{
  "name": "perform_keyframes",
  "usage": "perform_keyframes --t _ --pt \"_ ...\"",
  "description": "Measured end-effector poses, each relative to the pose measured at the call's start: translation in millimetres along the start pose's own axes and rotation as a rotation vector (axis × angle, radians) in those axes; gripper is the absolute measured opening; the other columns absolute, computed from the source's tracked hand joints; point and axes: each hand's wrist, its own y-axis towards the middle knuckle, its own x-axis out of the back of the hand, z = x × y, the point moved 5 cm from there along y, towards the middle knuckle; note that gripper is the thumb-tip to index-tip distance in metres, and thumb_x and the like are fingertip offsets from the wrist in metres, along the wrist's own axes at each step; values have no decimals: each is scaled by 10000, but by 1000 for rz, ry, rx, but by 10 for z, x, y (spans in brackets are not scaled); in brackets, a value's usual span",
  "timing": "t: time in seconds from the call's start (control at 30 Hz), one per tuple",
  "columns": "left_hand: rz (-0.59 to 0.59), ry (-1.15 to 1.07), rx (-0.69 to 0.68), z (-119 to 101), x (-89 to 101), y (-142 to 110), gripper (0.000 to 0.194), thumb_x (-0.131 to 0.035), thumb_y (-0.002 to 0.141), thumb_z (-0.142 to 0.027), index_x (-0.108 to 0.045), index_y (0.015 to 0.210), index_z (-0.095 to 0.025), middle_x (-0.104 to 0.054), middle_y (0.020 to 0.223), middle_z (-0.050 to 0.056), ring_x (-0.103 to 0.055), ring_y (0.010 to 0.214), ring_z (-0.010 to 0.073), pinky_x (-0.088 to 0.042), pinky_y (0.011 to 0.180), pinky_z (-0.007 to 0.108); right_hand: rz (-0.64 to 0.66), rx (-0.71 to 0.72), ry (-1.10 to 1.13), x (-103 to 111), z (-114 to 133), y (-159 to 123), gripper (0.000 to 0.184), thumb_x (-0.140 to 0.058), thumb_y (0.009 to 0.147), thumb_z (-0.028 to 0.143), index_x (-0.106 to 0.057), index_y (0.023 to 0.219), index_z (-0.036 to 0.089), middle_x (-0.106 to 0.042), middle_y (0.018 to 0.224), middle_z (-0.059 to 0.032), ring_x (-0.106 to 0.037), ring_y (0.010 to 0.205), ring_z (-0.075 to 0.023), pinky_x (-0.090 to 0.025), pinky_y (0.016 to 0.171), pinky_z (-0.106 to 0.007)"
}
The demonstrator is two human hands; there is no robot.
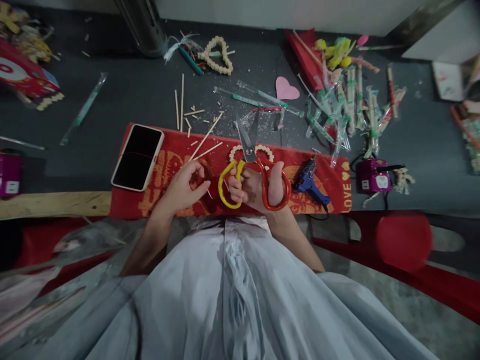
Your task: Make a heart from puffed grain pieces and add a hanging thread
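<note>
My right hand (258, 190) grips a pair of scissors (247, 150), its fingers through the yellow and red handle loops. The blades point away from me and stand apart. Behind the scissors, a beaded-looking cream ring or heart of short stick pieces (265, 150) lies partly hidden on the red cloth. My left hand (183, 187) is low over the cloth with curled fingers; a thin pale sliver (209, 193) shows by its thumb tip, and what the fingers hold is unclear. Two thin wooden sticks (206, 151) lie just beyond that hand.
The red cloth (172, 145) bears a phone (138, 157) on the left and a blue glue gun (310, 182) on the right. Beyond lie cut stick bits, a stick-piece heart (217, 56), a pink paper heart (287, 89) and wrapped stick packets (333, 117). A purple box (375, 175) stands right.
</note>
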Motion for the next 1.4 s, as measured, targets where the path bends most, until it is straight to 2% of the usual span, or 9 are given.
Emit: perform_keyframes --t 0.13,0.3,0.53,0.67,0.9,1.07,1.17,1.27,1.4 --pt "125 304 4 -70 -121 -150 362 -780 723 -311 -459 880 -251 -555 953 13 -543 895 218 -461 851 357 -33 64 57 17 122 -40 1035 -66 772 1074 -622 1013 235 -519 796 -19 -423 573 -156 -452 464 -312" --pt "134 401 27 -83 -216 -153 392 -771 699 -156 -435 875 -254 -538 991 7 -548 912 214 -455 835 335 -4 68 101 63 192 -145 999 -127 780 1074 -609 996 226 -484 787 1 -398 572 -139 -440 471 -283" --pt "-375 226 -99 -112 550 449 436 -900 731 -111 -504 854 -246 -445 1000 19 -468 987 228 -388 944 316 -22 202 -93 237 224 -153 888 -287 823 1044 -632 924 233 -437 749 18 -359 560 -130 -402 463 -268" --pt "-537 108 32 50 961 1007 671 -947 440 124 -485 767 -238 -384 989 5 -405 993 219 -332 1086 312 -7 230 -196 238 205 -122 891 -329 798 1058 -649 932 237 -445 746 16 -381 569 -142 -412 466 -283" --pt "-491 233 148 38 1118 1231 686 -920 458 176 -486 808 -223 -382 1065 23 -353 1273 268 -150 1262 386 103 262 -239 138 193 -98 932 -413 705 1098 -626 970 230 -505 787 -1 -453 629 -161 -459 507 -303" --pt "-626 365 -125 -603 1024 781 409 -850 771 -26 -620 1065 -194 -484 1347 107 -344 1409 306 -130 1303 436 121 293 -349 53 241 -127 896 -515 665 1085 -608 962 245 -503 815 1 -420 641 -146 -445 528 -293" --pt "-724 186 -246 -929 839 484 190 -807 889 -175 -622 930 -195 -545 1105 77 -496 1156 245 -349 1172 391 76 325 -413 22 261 -158 856 -484 702 1073 -606 936 259 -480 810 -5 -431 649 -153 -451 551 -306" --pt "-534 -525 -129 -995 503 372 412 -595 1060 -407 -448 722 -221 -422 753 4 -416 683 155 -434 682 286 20 358 -439 15 271 -189 868 -525 633 1091 -610 926 278 -461 799 -9 -416 646 -174 -455 549 -337" --pt "-216 -936 181 -1095 44 287 535 -576 1075 -428 -288 676 -218 -281 680 -23 -326 566 115 -334 518 248 -45 387 -493 35 279 -248 862 -532 611 1091 -623 942 300 -425 803 -12 -344 642 -183 -409 516 -342"
